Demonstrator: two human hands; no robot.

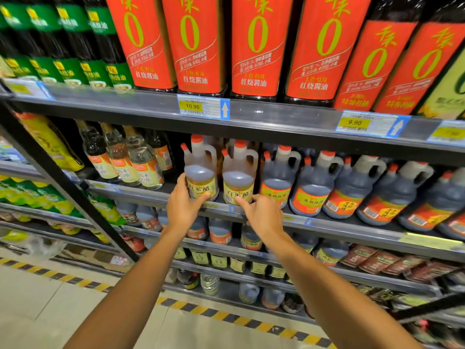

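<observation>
Two clear jugs with red caps and yellow labels stand side by side on the middle shelf. My left hand (182, 206) grips the lower part of the left jug (200, 170), thumb along the label's bottom and fingers round its left side. My right hand (261, 214) reaches toward the right jug (239, 176); its index finger and thumb are extended just below and beside the label, holding nothing. Whether the fingertips touch the jug is unclear.
Dark jugs with orange labels (278, 176) fill the shelf to the right. Slim glass bottles (141, 162) stand to the left. Red-labelled soy sauce bottles (259, 46) line the shelf above, with price tags (203, 106) on its rail. Lower shelves hold more bottles; striped tape (226, 316) marks the floor.
</observation>
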